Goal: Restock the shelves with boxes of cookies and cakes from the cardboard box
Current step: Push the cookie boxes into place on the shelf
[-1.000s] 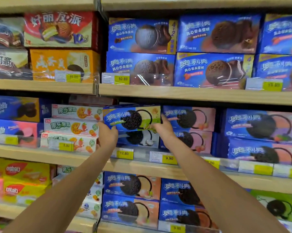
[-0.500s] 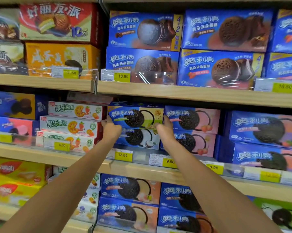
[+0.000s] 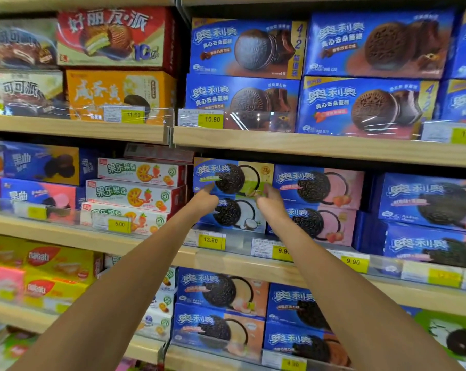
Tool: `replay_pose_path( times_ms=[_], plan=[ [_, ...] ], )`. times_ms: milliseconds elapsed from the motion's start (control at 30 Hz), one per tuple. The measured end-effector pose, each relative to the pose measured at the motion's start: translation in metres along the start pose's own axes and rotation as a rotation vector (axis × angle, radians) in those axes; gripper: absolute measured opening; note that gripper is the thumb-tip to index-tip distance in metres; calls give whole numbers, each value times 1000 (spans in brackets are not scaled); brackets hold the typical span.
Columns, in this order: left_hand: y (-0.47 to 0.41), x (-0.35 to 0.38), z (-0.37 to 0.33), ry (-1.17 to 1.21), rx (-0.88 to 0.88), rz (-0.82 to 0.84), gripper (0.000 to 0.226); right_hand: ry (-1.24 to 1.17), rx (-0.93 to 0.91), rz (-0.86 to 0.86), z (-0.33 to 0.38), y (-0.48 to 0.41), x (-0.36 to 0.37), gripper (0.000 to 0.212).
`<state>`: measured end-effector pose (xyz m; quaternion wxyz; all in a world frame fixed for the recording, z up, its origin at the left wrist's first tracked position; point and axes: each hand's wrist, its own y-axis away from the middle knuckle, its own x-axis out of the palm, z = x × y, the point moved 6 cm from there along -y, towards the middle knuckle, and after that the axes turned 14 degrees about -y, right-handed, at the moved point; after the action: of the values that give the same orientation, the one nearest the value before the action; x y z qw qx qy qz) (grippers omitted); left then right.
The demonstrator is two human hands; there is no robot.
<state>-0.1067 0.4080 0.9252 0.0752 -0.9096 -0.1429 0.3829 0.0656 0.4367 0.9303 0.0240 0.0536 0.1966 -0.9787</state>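
Note:
A blue and yellow cookie box [image 3: 249,174] with a dark round cookie on its front lies on top of a blue and white coconut cookie box [image 3: 235,216] on the middle shelf [image 3: 151,243]. My left hand [image 3: 203,200] grips its lower left corner. My right hand [image 3: 269,202] grips its lower right corner, fingers on the front face. The box sits level, pushed in under the upper shelf [image 3: 306,149]. The cardboard box is not in view.
Pink and blue cookie boxes [image 3: 319,186] stand stacked right of it. White and red fruit biscuit boxes [image 3: 138,194] are stacked to its left. Yellow price tags [image 3: 211,241] line the shelf edges. Large blue cake boxes [image 3: 242,101] fill the shelf above, more cookie boxes the shelf below.
Both hands have pushed the blue and yellow box further back onto the coconut box. It went from tilted and forward to level and deep in the shelf.

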Motion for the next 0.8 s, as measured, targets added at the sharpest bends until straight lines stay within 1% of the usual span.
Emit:
replay_pose_path(
  times_ms=[67,167,267,433,533,633,733,800],
  plan=[
    [2,0,-2,-59,14,49,61,-12,32,25,-1,-2,0,55],
    [8,6,-9,-166,58,132,60,-11,53,60,-1,2,-1,53],
    [16,7,-11,-167,47,107,59,-34,69,72,-3,6,-1,59],
    [29,1,-15,-40,19,35,59,-61,68,74,1,21,-2,56],
    [43,-3,-16,-42,38,41,59,-86,81,68,6,29,-2,54],
    [63,-7,-17,1,72,2,55,-149,98,48,8,40,0,43],
    [82,-9,-13,72,83,-46,47,-201,104,68,9,58,7,25],
    [97,-9,-6,160,70,-86,35,-247,105,54,8,75,11,15]
  ],
)
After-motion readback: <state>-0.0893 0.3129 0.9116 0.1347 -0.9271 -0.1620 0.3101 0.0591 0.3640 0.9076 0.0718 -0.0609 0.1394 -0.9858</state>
